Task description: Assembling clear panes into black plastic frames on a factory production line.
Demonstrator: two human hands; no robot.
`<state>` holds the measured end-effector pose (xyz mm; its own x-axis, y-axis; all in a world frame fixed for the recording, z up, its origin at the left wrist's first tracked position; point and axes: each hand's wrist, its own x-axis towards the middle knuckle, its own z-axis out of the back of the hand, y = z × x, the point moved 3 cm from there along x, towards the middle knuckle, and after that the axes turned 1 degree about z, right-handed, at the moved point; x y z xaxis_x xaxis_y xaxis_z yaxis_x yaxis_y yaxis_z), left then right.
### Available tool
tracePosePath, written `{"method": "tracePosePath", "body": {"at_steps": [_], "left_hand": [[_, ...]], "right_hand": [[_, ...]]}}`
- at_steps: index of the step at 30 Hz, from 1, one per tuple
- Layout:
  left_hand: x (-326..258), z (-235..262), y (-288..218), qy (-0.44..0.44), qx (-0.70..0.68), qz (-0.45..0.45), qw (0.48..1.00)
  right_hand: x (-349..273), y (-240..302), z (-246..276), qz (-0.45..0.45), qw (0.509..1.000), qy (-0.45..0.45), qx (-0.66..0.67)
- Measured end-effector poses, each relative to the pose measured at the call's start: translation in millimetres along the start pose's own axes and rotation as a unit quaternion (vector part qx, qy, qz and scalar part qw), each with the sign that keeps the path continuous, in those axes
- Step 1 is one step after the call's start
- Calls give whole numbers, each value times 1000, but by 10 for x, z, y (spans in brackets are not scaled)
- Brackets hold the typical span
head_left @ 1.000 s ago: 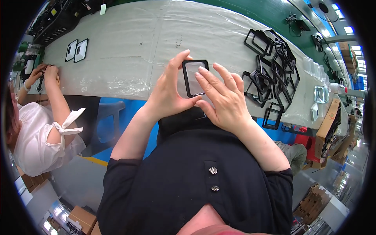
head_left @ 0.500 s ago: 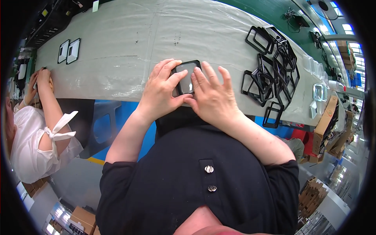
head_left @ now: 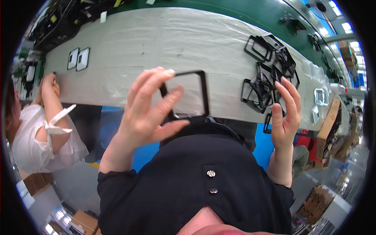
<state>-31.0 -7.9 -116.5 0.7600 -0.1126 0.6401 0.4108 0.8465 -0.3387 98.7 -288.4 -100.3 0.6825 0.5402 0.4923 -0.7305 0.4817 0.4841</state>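
My left hand [head_left: 143, 107] grips the left side of a black rectangular frame [head_left: 204, 94], held up near the table's front edge. The pale table shows through its middle; whether a clear pane sits in it I cannot tell. To the right, my right hand [head_left: 286, 113] is raised with thumb and fingers apart, holding nothing I can see. It partly covers a heap of similar black frames [head_left: 260, 92], which lie tangled on the right of the table.
The table [head_left: 117, 47] has a pale plastic cover. Two black-edged white frames [head_left: 82, 58] lie at its far left, near a co-worker's arm [head_left: 51, 90]. A clear plastic piece [head_left: 321, 96] and a cardboard box [head_left: 327, 129] are at the right end.
Both hands were together on the dark frame. My right hand has let go and moved right to the heap. My left hand has lifted the frame closer.
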Motion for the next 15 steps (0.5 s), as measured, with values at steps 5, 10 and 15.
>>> {"method": "tracePosePath", "body": {"at_steps": [5, 10, 15], "left_hand": [[-310, -202, 926, 72, 113, 139, 981], [-431, -222, 1542, 118, 84, 269, 952], [-288, -216, 1382, 58, 175, 269, 946]], "right_hand": [[-970, -707, 318, -161, 973, 11, -167], [-1489, -882, 589, -221, 956, 4, -194], [-1124, -1826, 981, -244, 949, -130, -150]]}}
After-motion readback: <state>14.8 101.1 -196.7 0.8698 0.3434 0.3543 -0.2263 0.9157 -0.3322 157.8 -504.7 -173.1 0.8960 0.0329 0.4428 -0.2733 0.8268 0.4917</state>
